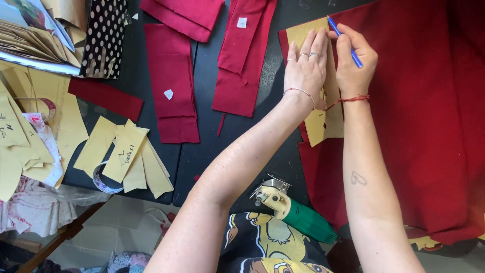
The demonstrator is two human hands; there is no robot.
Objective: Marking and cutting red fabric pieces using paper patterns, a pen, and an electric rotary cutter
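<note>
Head view: left hand (304,68) lies flat, fingers spread, pressing the yellow paper pattern (323,119) onto the red fabric (419,126) at the counter's (237,136) far right. Right hand (353,60) pinches a blue pen (345,35), tip at pattern's top edge. Pattern's long axis runs away from the person, btwn both hands; right hand nearer the edge. Green cutter (295,212) lies near the body.

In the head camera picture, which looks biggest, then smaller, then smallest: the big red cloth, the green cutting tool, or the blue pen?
1. Big red cloth, by far the largest.
2. Green cutting tool; it lies nearer the camera, which may enlarge it a bit.
3. Blue pen in the right hand, partly hidden by fingers.
</note>
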